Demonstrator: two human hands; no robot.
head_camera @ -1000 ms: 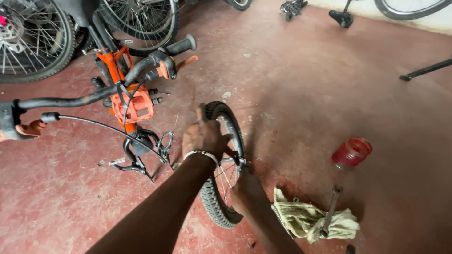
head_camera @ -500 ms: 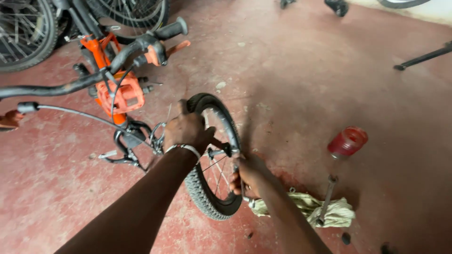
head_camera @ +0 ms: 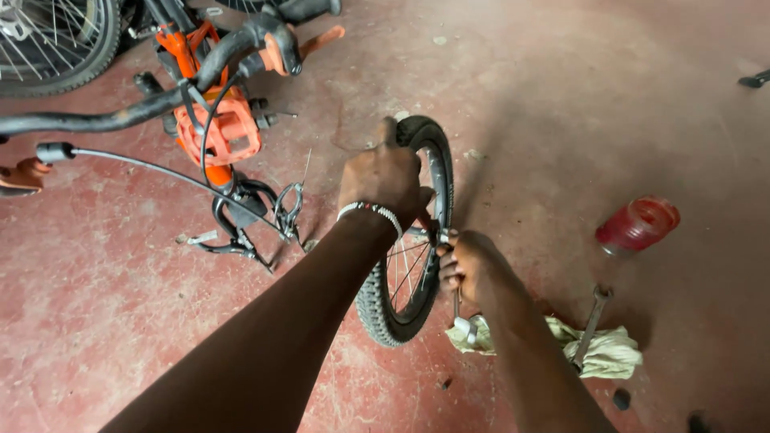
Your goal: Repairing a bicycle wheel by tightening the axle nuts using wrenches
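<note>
A small bicycle wheel (head_camera: 405, 240) stood upright on the red concrete floor (head_camera: 561, 104), its knobbly black rubber tyre forming a narrow oval seen nearly edge-on, with thin metal spokes fanning from the hub. The left hand (head_camera: 385, 180) lay over the upper side of the tyre, fingers curled down around the tread and gripping it; a band of pale beads (head_camera: 370, 210) circled the wrist. The right hand (head_camera: 468, 269) was closed in a fist just beside the hub, clamped on the slim metal shaft of a spanner (head_camera: 459, 309) whose bright lower end showed beneath the knuckles.

Just below and to the right of the right hand lay a crumpled, pale yellowish rag (head_camera: 609, 353), soft and creased, with a second long steel tool (head_camera: 591, 325) resting across it. Further right of that hand sat a red, ribbed plastic container (head_camera: 638, 224) lying on its side on the floor.

To the left of the left hand stood an orange bicycle frame (head_camera: 216, 136) with black tubular handlebars (head_camera: 104, 120), a rubber grip and an orange brake lever (head_camera: 317, 40). A thin black cable (head_camera: 160, 168) ran from it toward a black brake caliper (head_camera: 241, 220) resting on the floor. Beyond, at the upper left, a larger spoked wheel (head_camera: 48, 40) showed. The floor was scuffed, mottled and dusty.
</note>
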